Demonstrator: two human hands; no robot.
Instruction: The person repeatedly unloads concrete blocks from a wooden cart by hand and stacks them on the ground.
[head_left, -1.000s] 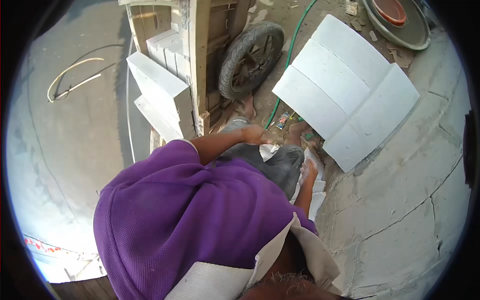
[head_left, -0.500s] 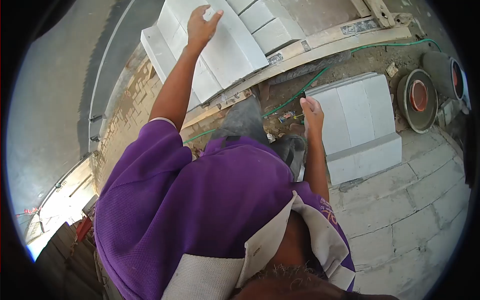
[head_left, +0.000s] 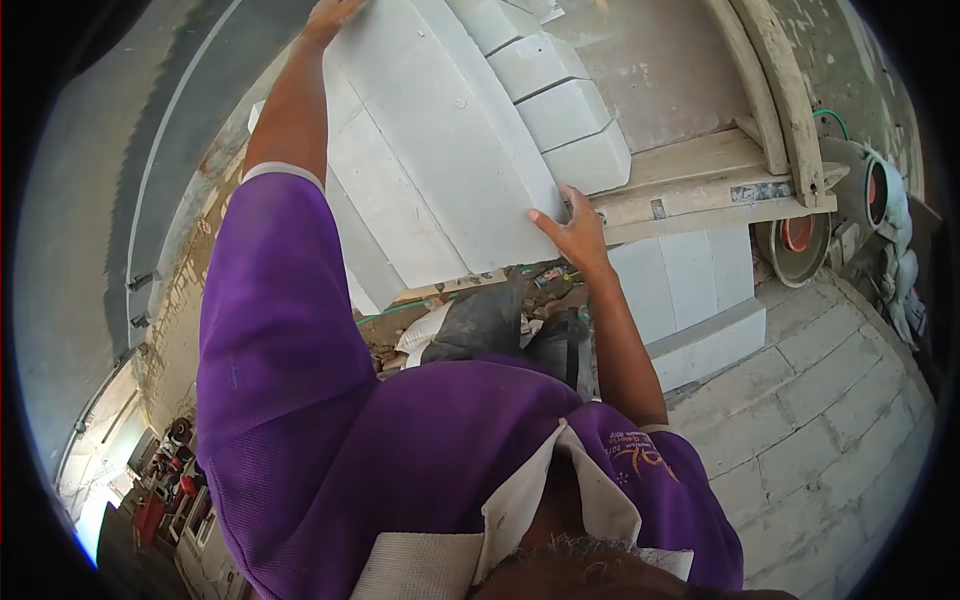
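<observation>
A long white masonry block (head_left: 440, 120), like aerated concrete, lies on top of a stack of similar blocks in front of me. My right hand (head_left: 575, 235) grips its near right end, thumb against the face and fingers at the end corner. At the top edge of the view, my left hand (head_left: 330, 14) is on the block's far left edge; part of it is cut off by the frame, and its fingers curl over the edge. More white blocks (head_left: 570, 110) stand in a row just beyond, to the right.
A wooden plank frame (head_left: 700, 195) with upright timbers (head_left: 780, 80) runs along the right of the stack. Another pile of white blocks (head_left: 690, 280) stands below it. Round tubs (head_left: 800, 245) sit at the right, beside a block-paved floor (head_left: 800, 420). Rubble lies near my feet.
I have leaned forward, so the stack looks nearer. My right hand has moved from beside the lower pile up to the block's end. My left hand has reached farther along it.
</observation>
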